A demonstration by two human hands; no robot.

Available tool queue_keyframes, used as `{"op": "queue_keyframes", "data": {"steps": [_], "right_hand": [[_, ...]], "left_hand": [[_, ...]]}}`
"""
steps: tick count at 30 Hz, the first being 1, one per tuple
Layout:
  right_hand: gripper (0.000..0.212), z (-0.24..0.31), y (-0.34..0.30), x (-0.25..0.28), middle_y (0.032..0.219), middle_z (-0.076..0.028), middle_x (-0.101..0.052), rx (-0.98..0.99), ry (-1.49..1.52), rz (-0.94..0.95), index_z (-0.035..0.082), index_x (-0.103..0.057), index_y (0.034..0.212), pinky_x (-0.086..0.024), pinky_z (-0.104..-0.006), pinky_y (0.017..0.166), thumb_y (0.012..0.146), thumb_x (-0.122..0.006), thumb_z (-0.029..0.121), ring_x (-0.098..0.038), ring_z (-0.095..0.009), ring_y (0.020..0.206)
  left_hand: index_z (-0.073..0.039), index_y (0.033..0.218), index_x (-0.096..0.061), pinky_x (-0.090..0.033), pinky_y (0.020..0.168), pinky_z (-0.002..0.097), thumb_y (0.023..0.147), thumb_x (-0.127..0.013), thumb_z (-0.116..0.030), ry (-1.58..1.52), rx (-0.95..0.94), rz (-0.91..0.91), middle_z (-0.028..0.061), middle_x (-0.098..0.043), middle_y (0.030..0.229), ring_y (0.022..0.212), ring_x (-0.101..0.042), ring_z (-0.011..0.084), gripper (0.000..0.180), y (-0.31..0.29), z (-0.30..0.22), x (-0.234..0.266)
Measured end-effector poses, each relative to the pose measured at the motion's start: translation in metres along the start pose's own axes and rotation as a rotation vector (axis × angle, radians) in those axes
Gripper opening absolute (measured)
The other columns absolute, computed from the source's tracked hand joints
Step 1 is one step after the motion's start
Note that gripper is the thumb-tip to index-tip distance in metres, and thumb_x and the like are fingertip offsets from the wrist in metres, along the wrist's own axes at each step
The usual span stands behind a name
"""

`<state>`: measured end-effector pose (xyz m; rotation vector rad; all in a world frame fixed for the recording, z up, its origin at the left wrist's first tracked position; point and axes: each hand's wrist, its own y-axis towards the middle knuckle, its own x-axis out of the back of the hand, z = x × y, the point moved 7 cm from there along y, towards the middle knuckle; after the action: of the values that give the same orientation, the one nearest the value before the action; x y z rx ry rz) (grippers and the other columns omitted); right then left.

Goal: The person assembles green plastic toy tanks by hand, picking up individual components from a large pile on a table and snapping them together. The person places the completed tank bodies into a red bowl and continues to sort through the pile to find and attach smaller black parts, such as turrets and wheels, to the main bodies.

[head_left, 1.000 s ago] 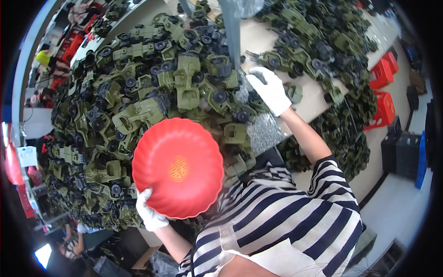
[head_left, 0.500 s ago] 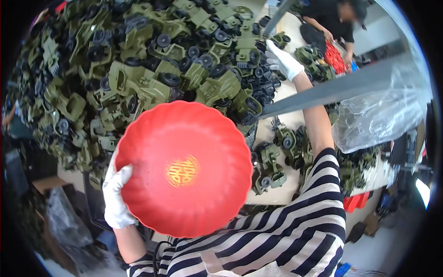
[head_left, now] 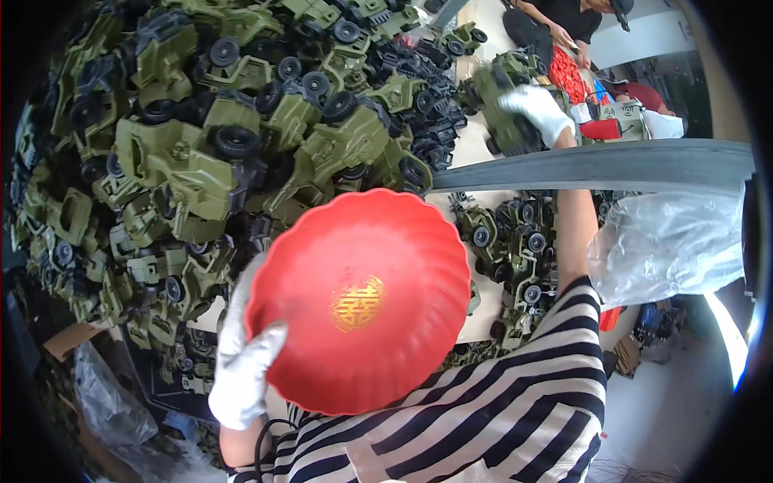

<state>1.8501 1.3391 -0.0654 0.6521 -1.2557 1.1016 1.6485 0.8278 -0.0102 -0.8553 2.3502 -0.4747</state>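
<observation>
A red scalloped bowl (head_left: 322, 249) with a gold emblem in its middle is held up in front of me. My left hand (head_left: 245, 378), in a white glove, grips its left rim, the thumb over the inside edge. The bowl has nothing in it. Beyond the grey metal bar, my right hand (head_left: 541, 113), also gloved in white, has its fingers on a green toy jeep (head_left: 501, 121), blurred by motion. The fingertips' undersides are hidden. A large heap of green toy jeeps (head_left: 177, 153) with black wheels fills the left side.
A grey metal bar (head_left: 596, 167) crosses over my right forearm. Clear plastic film (head_left: 668, 245) hangs at the right. More toy jeeps (head_left: 523, 241) lie on the table beneath the bar. Far right, a co-worker (head_left: 564, 24) handles small red pieces (head_left: 567, 76); another person (head_left: 644, 95) is behind.
My right hand has gone from open fingers beside the heap to a hold on a toy jeep, farther right. The bowl and left hand have shifted right in view.
</observation>
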Motion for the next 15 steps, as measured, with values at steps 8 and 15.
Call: {"op": "queue_keyframes", "data": {"steps": [8,15], "right_hand": [[0.098,0.088,0.037,-0.049,0.150,-0.021,-0.043,-0.207,0.088,-0.036,0.009,-0.036,0.151,-0.037,-0.0419,0.113,0.070,-0.080,0.042,-0.044,-0.035,0.137],[0.082,0.127,0.127,-0.071,0.123,-0.019,-0.058,0.113,-0.088,0.039,0.024,-0.041,0.148,-0.048,-0.0466,0.099,0.075,-0.077,0.027,-0.057,-0.039,0.116]], "left_hand": [[0.003,0.153,-0.031,-0.028,0.116,0.0306,0.089,-0.052,0.006,-0.017,0.102,0.168,0.0113,-0.044,0.152,0.138,-0.043,0.0189,0.067,0.020,0.044,-0.020],[-0.001,0.154,-0.031,-0.026,0.116,0.0293,0.084,-0.048,0.013,0.022,0.198,0.209,0.0111,-0.044,0.153,0.139,-0.041,0.0174,0.074,0.020,0.052,-0.035]]}}
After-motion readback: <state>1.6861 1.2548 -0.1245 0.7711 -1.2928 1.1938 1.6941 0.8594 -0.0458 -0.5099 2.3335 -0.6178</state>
